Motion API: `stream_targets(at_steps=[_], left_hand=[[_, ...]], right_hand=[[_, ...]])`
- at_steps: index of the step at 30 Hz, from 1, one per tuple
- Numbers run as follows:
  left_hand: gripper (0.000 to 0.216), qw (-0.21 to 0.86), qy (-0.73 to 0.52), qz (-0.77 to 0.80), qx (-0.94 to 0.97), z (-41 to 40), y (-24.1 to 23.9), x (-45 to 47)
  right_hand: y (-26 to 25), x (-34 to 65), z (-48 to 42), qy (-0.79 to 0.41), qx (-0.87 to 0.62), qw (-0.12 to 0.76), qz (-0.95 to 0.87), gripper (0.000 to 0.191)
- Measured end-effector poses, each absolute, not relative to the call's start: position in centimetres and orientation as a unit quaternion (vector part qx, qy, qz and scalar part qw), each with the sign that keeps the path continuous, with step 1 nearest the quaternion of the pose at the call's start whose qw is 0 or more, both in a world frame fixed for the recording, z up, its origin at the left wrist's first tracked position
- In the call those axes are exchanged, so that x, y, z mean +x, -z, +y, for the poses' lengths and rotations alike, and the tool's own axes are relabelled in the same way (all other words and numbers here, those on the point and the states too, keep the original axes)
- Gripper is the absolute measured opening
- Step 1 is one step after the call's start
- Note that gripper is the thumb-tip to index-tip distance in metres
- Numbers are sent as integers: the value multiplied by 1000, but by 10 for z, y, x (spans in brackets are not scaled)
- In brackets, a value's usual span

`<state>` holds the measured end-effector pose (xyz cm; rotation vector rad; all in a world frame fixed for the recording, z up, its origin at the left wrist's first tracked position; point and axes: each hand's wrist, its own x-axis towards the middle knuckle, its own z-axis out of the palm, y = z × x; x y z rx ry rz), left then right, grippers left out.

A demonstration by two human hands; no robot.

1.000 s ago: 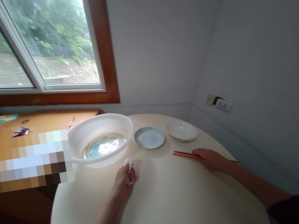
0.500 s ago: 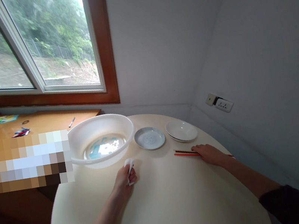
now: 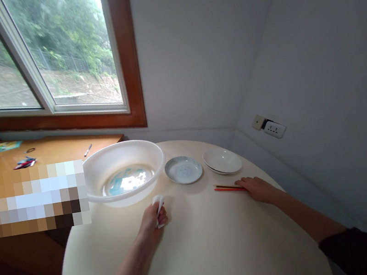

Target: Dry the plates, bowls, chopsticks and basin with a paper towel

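My left hand rests on the round cream table, closed around a small white cloth, just in front of a large translucent basin with water in it. My right hand lies palm down over the near ends of a red and a dark chopstick, whose tips point left. Whether its fingers grip them is hidden. A pale blue plate and a stack of white plates sit behind the chopsticks.
A wooden desk with a pen and small items stands to the left under the window. White walls close in at the back and right, with a wall socket near the table's far right edge.
My right hand has slid slightly left and away along the chopsticks, covering their near ends. The left hand and cloth have stayed put.
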<state>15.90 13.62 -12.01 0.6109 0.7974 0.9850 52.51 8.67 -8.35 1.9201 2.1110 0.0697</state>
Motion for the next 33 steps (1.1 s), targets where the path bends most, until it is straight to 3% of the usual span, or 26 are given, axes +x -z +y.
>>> stream_targets(at_steps=[13, 33], left_hand=[[24, 762, -452, 365, 286, 136, 122, 159], [22, 760, -456, 364, 286, 136, 122, 159]], right_hand=[[88, 535, 85, 1, 662, 117, 741, 60], [92, 539, 84, -12, 674, 109, 731, 42]])
